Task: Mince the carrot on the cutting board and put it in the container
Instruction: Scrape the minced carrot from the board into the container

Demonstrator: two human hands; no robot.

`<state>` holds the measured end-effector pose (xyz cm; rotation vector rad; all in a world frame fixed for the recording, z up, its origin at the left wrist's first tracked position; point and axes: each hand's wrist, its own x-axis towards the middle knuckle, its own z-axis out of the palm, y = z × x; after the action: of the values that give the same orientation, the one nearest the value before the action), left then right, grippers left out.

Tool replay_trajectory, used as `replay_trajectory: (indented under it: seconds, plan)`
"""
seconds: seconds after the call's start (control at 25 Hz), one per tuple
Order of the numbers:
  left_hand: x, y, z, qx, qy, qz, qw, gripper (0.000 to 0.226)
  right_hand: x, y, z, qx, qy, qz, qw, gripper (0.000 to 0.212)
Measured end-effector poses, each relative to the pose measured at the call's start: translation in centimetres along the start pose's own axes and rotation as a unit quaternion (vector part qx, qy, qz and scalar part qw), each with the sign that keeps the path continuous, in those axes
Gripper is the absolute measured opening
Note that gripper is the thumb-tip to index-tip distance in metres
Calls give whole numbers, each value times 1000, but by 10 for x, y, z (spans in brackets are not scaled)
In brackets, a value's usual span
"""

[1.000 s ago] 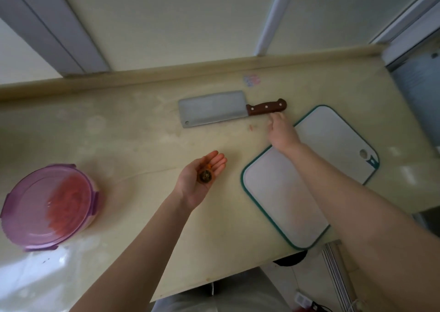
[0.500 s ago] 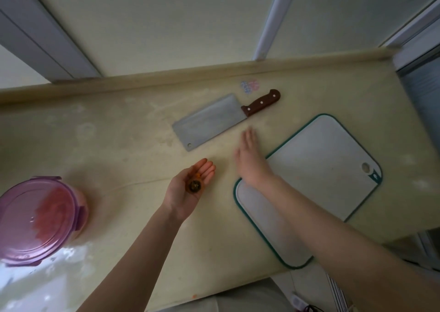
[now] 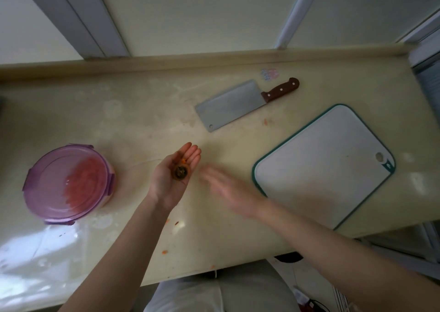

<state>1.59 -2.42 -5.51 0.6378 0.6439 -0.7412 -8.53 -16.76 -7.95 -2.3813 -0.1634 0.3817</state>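
My left hand (image 3: 172,175) lies palm up over the counter with straight fingers. A dark round carrot end (image 3: 181,172) and a small orange bit rest on its palm. My right hand (image 3: 228,192) is blurred, flat and open, just right of the left hand and left of the white cutting board (image 3: 321,168) with a teal rim. The board's surface is bare. A round container (image 3: 69,185) with a purple lid stands at the left, orange minced carrot showing through it. A cleaver (image 3: 240,103) with a brown handle lies behind the hands.
Small orange carrot scraps (image 3: 165,252) dot the beige counter near its front edge, and one lies by the cleaver. The counter's front edge runs just above my lap. A raised lip and window frames bound the back.
My right hand has left the cleaver's handle and swept back and left, across the board's corner, toward my left hand. The cleaver now lies turned at an angle. The left hand stays palm up.
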Motion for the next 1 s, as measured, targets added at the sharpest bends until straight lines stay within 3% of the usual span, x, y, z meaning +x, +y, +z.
replay_trajectory:
  seconds: [0.12, 0.24, 0.44, 0.56, 0.68, 0.8, 0.88, 1.0]
  plan:
    - [-12, 3, -14, 3, 3, 6, 1000, 36, 26, 34, -39, -3, 126, 169, 978, 52]
    - [-23, 5, -27, 1, 0, 9, 1000, 30, 42, 44, -38, -37, 110, 242, 963, 57]
    - [-41, 12, -57, -6, 9, 28, 1000, 31, 38, -25, 43, -96, 42, 80, 991, 55]
    - [-52, 20, -73, -9, 12, 43, 999, 33, 21, -53, 75, -104, 1, -6, 995, 55]
    - [-66, 25, -85, -16, 9, 45, 999, 33, -4, -66, 87, -81, -88, -110, 987, 51]
    - [-82, 24, -94, -16, 9, 27, 999, 32, 9, -70, 74, -31, -82, -92, 992, 48]
    - [-94, 23, -102, -10, 18, 26, 999, 32, 41, -65, 64, -64, -28, -56, 996, 49]
    - [-103, 23, -120, -22, 41, 50, 998, 32, 57, -61, 71, -136, -56, -76, 986, 50]
